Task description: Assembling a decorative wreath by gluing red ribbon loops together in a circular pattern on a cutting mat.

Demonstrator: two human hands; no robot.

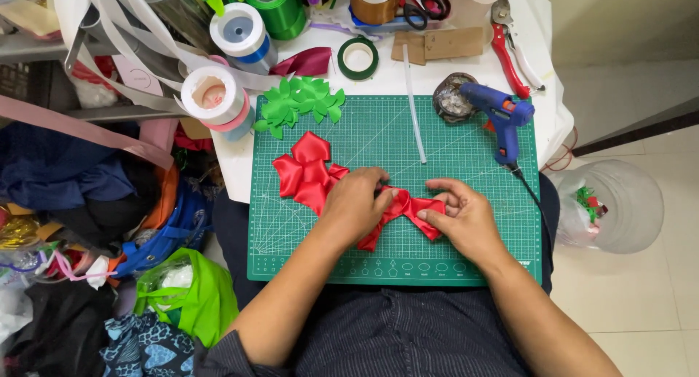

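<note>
left hand (354, 206), right hand (461, 215) pinching red ribbon piece (408, 211), mid green cutting mat (408, 147)

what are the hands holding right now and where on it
A folded red ribbon piece on the green cutting mat. The left hand pinches its middle; the right hand grips its right-hand loop.

Single head view, looking steeply down, close over green gridded cutting mat (466, 151) on lap and table edge.
</note>
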